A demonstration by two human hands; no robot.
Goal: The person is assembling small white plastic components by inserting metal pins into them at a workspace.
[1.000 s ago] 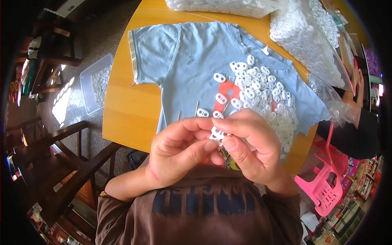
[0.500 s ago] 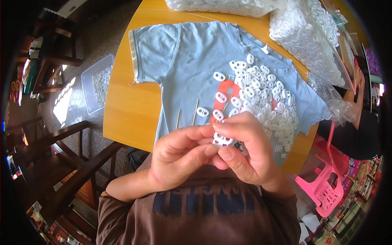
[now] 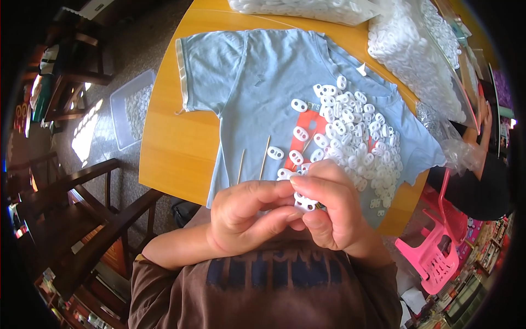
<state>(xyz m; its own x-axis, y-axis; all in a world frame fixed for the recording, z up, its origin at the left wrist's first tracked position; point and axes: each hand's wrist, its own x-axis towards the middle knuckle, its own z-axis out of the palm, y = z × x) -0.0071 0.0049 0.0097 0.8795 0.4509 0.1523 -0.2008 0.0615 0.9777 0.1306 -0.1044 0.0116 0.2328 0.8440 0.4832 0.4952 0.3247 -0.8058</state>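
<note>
So the room's got a speckled grey floor going on, with a dark wooden armchair standing off to the left, a see-through plastic tub of white bits sitting on the floor near the table, and a bright pink plastic seat standing on the right. The yellow-brown wooden table is holding a light blue cotton T-shirt spread out flat, and a big heap of white oval two-holed plastic pieces is covering its right half. A few strays are lying left of the heap, next to some thin tan sticks. Clear bags full of similar white bits are resting along the far edge.

Now the hands: a small white plastic cluster with holes is sitting right between the fingertips, above the shirt's near part. The left hand is curling in narrow, thumb tip pressing at the cluster's lower left. The right hand is pinching in too, index finger bending over the top and thumb sitting just below. Both index tips are meeting above it. Can't tell how many pieces it's made of, fingers are hiding some.
</note>
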